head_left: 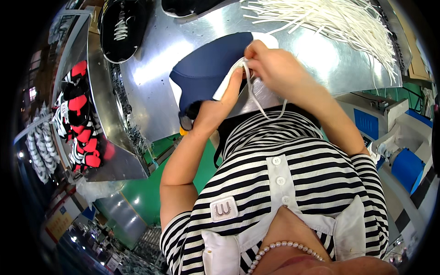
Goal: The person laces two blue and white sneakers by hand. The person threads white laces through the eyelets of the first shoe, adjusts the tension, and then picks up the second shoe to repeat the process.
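A navy shoe upper (208, 68) with white edges lies over the near side of the metal table, its inner side partly hidden. My left hand (222, 103) is closed on its white edge strip, thumb along it. At the top of that strip, the fingers of my right hand (270, 64) pinch a white shoelace (253, 94). The lace hangs from there in a loose loop toward my striped shirt. My fingers hide the spot where lace and strip meet. Beside my left wrist is a dark item (187, 120) with a yellow spot; its kind is unclear.
A heap of white laces (321, 18) covers the table's far right. Black laced shoes (121, 34) stand at the far left of the metal table (156, 87). Red, black and white pieces (80, 114) are stacked on a rack at left. Grey-and-blue machinery (398, 137) stands at right.
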The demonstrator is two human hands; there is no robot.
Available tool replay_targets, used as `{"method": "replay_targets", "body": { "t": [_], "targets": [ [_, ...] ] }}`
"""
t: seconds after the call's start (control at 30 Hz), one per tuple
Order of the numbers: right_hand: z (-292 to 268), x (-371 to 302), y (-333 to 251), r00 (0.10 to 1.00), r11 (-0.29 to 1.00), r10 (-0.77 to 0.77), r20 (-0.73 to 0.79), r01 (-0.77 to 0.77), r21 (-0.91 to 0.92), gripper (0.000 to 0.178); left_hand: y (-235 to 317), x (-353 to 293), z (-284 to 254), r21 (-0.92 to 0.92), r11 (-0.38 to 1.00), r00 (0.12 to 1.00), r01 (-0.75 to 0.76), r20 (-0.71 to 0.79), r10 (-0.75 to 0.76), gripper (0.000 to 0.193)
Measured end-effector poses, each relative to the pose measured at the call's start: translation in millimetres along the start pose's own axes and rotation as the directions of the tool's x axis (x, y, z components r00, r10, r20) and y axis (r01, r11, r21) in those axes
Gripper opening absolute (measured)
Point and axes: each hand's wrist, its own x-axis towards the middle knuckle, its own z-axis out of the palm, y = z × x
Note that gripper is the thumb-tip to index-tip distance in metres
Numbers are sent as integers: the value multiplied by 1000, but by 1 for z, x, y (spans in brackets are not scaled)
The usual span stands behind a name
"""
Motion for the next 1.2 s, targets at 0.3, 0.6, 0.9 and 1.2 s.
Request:
{"method": "replay_targets", "body": {
  "t": [0.3,0.6,0.9,1.2],
  "targets": [
    [-22,5,42,963,830,268,-10,-225,510,42,15,18,-12,-147,986,997,77,-9,-79,41],
    [-2,10,55,943,667,331,-38,-205,716,25,23,-1,-32,608,782,974,-139,227,-3,34],
    [40,-16,38,982,803,187,20,-165,572,26,34,3,-22,688,593,841,-418,46,539,16],
    [-23,-133,56,944,951,63,323,-154,266,21,78,20,-63,517,778,806,-358,-250,537,19]
  ]
}}
